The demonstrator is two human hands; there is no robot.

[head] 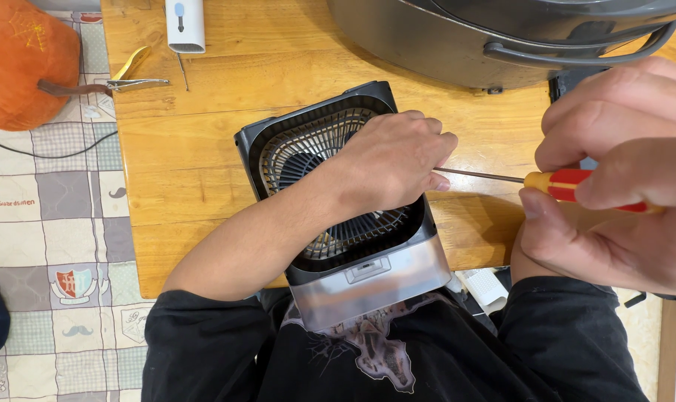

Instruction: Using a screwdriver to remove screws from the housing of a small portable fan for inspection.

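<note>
A small square black fan (pixel 308 141) with a round grille and a silver base lies face up at the near edge of a wooden table (pixel 204 156). My left hand (pixel 394 160) presses down on its grille and right side. My right hand (pixel 621 186) grips a screwdriver (pixel 554 181) with a red and yellow handle. Its thin metal shaft points left, and the tip reaches the fan's right edge under my left fingers.
A large dark grey pot with a handle (pixel 502 37) fills the table's far right. Pliers (pixel 137 78) and a white rectangular device (pixel 185 26) lie at the far left. An orange pumpkin plush (pixel 25 63) sits on the patterned floor mat (pixel 47 246).
</note>
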